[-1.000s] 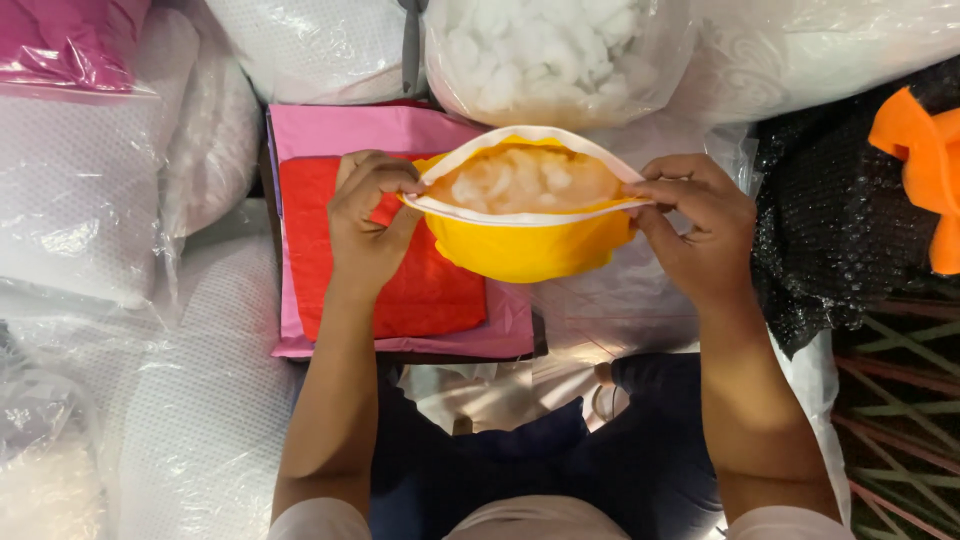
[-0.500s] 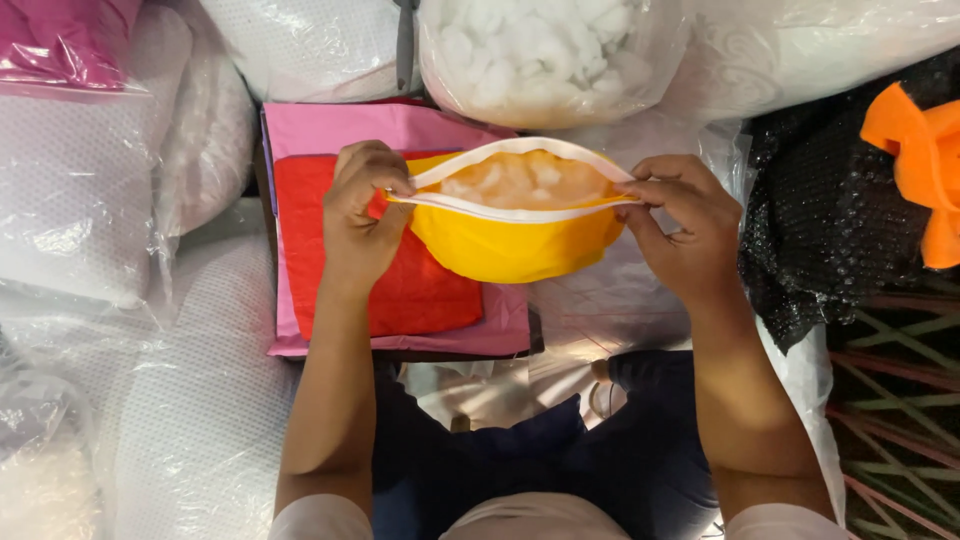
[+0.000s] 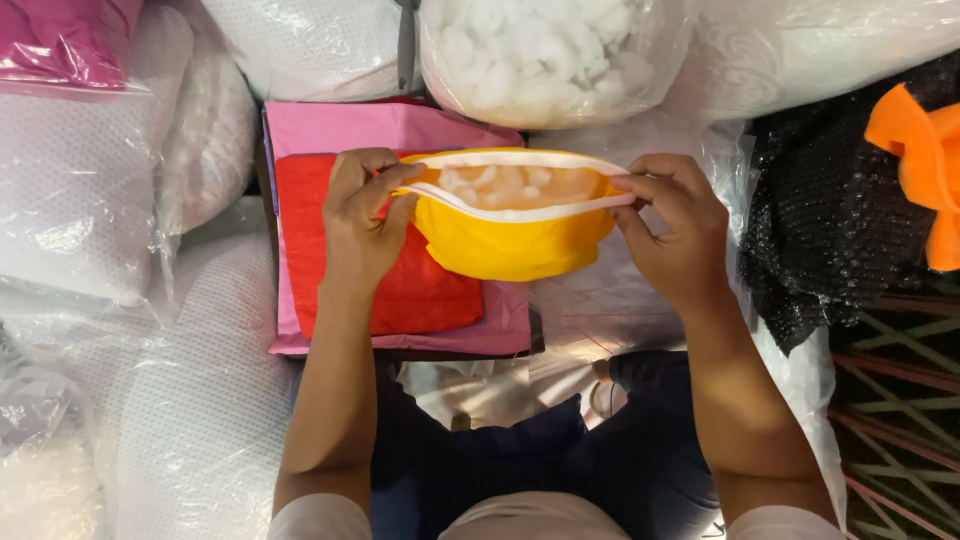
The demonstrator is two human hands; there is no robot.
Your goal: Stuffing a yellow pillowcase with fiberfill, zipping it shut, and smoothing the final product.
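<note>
A soft yellow cloth cushion cover (image 3: 505, 245) with a white zipper edge is held up over a red cloth square (image 3: 390, 270) and a pink cloth sheet (image 3: 380, 130). White fluffy stuffing (image 3: 510, 185) shows inside. The left hand (image 3: 365, 225) fingers pinch its left end; the right hand (image 3: 675, 225) fingers pinch its right end. A clear plastic bag of white stuffing (image 3: 545, 55) sits behind.

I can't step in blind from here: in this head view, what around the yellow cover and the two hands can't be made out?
- Head view: the zip slider on the yellow cover is not visible; the left hand and right hand pinch over both ends of the opening.
- How far the white filling reaches down: hidden by the cover's fabric.
- The red cloth: right part lies under the cover.
- The orange fabric: cut off by the right edge.
</note>
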